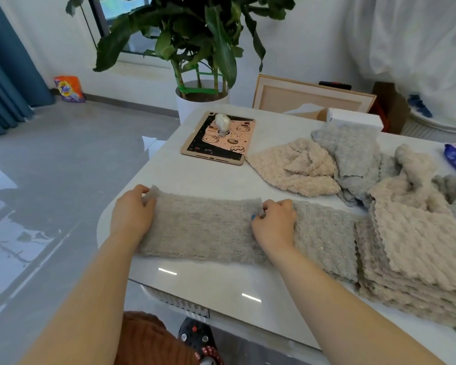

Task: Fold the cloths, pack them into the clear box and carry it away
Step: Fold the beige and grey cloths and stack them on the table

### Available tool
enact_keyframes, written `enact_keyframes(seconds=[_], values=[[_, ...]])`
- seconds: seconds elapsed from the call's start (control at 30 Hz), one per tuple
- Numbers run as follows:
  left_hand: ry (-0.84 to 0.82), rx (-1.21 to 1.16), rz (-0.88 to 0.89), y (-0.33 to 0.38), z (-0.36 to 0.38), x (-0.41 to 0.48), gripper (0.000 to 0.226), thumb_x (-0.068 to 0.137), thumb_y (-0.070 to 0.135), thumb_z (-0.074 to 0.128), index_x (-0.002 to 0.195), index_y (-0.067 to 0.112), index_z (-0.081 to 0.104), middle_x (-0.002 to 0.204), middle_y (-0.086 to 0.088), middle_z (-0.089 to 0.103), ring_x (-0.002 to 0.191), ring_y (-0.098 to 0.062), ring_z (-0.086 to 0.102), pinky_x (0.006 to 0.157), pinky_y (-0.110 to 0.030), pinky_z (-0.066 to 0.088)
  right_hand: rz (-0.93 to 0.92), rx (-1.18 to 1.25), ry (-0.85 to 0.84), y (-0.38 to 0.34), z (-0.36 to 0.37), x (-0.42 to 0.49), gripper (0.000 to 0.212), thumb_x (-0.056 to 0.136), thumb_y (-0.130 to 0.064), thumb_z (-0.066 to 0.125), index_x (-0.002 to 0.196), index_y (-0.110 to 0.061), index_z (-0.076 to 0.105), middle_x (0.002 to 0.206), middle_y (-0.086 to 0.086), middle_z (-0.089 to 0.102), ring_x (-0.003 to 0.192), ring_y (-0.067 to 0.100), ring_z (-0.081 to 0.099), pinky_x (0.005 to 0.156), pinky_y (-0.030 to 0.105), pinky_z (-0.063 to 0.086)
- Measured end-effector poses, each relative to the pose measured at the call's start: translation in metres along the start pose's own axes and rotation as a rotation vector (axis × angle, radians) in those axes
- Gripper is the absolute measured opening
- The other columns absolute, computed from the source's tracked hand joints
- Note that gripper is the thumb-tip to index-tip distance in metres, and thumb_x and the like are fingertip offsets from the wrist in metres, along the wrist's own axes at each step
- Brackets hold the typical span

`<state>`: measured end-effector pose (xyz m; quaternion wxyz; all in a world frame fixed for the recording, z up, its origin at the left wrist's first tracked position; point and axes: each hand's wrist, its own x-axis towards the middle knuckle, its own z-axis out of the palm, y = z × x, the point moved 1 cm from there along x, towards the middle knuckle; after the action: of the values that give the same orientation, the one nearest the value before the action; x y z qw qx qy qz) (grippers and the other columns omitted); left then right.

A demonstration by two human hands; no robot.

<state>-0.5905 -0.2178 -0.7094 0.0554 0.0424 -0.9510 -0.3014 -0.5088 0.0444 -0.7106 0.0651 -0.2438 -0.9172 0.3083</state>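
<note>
Item: grey cloth point(203, 227), six o'clock on table point(221, 288); folding step. Left hand point(133, 214) pinched its ten-o'clock corner, right hand point(274, 222) its two-o'clock corner. Next, probably: second fold, edges matched. Clear box unseen.

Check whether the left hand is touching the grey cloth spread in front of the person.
Touching. The head view shows the left hand pinching the far left corner of the grey cloth, with its fingers curled over the edge.

Bright daylight; glare on glossy table point(221, 288); edges warped.
</note>
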Motion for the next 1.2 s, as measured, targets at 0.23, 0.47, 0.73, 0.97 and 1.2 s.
enact_keyframes(seconds=[0.23, 0.47, 0.73, 0.97, 1.2], values=[[-0.095, 0.134, 0.079, -0.009, 0.002, 0.008, 0.027, 0.087, 0.004, 0.05, 0.107, 0.013, 0.066, 0.115, -0.013, 0.051, 0.108, -0.033, 0.047, 0.09, -0.044, 0.043, -0.42, 0.259, -0.157, 0.005, 0.004, -0.028, 0.026, 0.072, 0.008, 0.049, 0.075, -0.017, 0.056, 0.081, -0.005, 0.054, 0.078, 0.011, 0.049, 0.064, 0.025, 0.037], [-0.031, -0.28, 0.006, -0.003, -0.007, 0.006, 0.024, 0.09, 0.01, 0.051, 0.112, 0.018, 0.051, 0.089, -0.003, 0.057, 0.074, -0.016, 0.054, 0.059, -0.029, 0.041, 0.006, 0.483, -0.039, 0.001, 0.002, -0.006, 0.008, 0.096, -0.008, 0.044, 0.091, -0.011, 0.048, 0.067, 0.0, 0.047, 0.052, 0.012, 0.038, 0.041, 0.019, 0.029], [0.028, -0.058, -0.001, -0.005, -0.001, -0.01, 0.037, 0.1, 0.014, 0.039, 0.135, 0.013, 0.03, 0.066, -0.007, 0.051, 0.066, -0.028, 0.054, 0.056, -0.036, 0.032, 0.091, 0.189, -0.002, -0.001, 0.004, 0.017, 0.034, 0.1, -0.012, 0.04, 0.066, -0.011, 0.037, 0.06, 0.0, 0.038, 0.051, 0.011, 0.033, 0.045, 0.027, 0.016], [0.056, 0.136, 0.062, -0.008, 0.002, -0.016, 0.046, 0.099, 0.018, 0.04, 0.144, 0.016, 0.026, 0.089, -0.013, 0.06, 0.069, -0.026, 0.049, 0.064, -0.037, 0.036, -0.005, 0.01, 0.022, -0.004, 0.01, 0.018, 0.014, 0.096, -0.012, 0.047, 0.083, -0.007, 0.047, 0.081, 0.01, 0.052, 0.072, 0.024, 0.047, 0.045, 0.027, 0.022], [0.097, 0.371, 0.222, 0.001, 0.017, -0.019, 0.032, 0.1, 0.025, 0.038, 0.13, 0.012, 0.043, 0.114, -0.013, 0.051, 0.07, -0.038, 0.057, 0.054, -0.037, 0.039, -0.055, 0.075, 0.022, -0.005, 0.006, 0.009, 0.011, 0.09, 0.001, 0.045, 0.1, -0.002, 0.05, 0.083, 0.01, 0.051, 0.068, 0.023, 0.047, 0.044, 0.027, 0.027]])
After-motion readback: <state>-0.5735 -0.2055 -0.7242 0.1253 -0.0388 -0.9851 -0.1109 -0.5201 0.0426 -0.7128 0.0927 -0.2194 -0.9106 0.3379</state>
